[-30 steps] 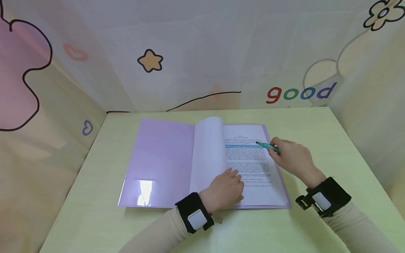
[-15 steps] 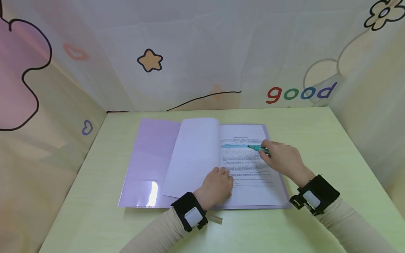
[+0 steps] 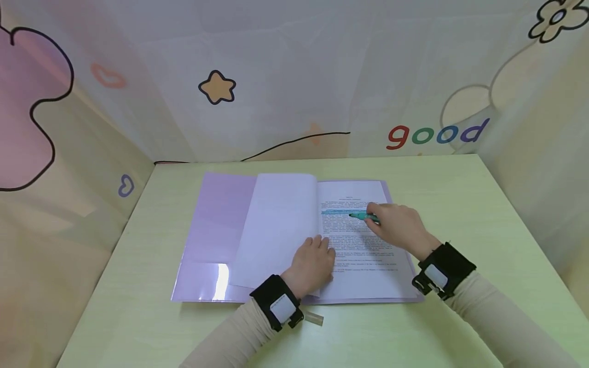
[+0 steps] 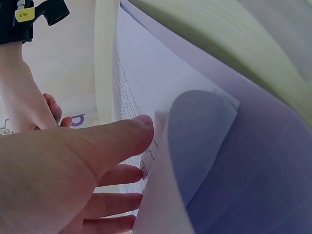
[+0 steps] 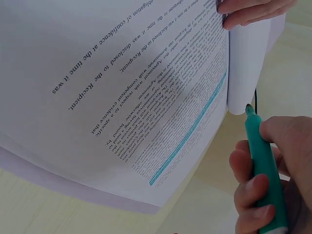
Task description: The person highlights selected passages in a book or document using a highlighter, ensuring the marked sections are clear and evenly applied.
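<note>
Teal highlighter [image 5: 264, 156]: gripped in my right hand [image 3: 398, 225], over the printed page [image 3: 363, 281], towards the tabletop's [image 3: 460, 184] far edge; presumably light, stiff, best held mid-barrel. My left hand [image 3: 313, 263]: fingers extended, beside the turned-back sheet [image 3: 285, 214].

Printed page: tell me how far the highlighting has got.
Done: a blue band crosses the page near its top. In hand: the right hand holds the uncapped highlighter over it; the left hand is at the fold. Remaining: text below the band is unmarked, so perhaps more highlighting, then capping.
</note>
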`<state>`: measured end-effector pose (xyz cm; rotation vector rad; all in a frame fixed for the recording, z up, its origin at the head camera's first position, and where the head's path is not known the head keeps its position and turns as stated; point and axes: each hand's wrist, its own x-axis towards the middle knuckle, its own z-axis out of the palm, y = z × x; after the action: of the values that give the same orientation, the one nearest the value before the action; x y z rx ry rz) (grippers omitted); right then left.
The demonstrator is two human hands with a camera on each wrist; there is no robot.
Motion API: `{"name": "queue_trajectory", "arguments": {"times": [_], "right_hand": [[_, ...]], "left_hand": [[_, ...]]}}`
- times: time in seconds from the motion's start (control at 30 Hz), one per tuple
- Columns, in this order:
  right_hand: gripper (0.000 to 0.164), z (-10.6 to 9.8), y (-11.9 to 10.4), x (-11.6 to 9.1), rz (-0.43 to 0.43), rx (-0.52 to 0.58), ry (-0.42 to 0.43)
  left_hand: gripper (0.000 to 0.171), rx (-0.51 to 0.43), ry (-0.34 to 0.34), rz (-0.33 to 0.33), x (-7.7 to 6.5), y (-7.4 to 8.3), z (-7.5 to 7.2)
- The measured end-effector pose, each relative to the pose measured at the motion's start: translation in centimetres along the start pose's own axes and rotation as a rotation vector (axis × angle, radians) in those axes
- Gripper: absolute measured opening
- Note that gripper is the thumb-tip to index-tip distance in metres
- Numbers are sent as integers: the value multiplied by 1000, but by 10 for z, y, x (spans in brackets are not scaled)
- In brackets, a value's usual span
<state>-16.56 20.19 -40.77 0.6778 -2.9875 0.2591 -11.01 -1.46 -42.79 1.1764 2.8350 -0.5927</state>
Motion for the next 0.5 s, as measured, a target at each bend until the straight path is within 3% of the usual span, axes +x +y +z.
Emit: {"name": "queue_trajectory", "arguments": {"times": [0.5], "right_hand": [[20,13,-2,20,-22,-31,-44]], "left_hand": [[61,-75,-25,-35,2,1,10]]}}
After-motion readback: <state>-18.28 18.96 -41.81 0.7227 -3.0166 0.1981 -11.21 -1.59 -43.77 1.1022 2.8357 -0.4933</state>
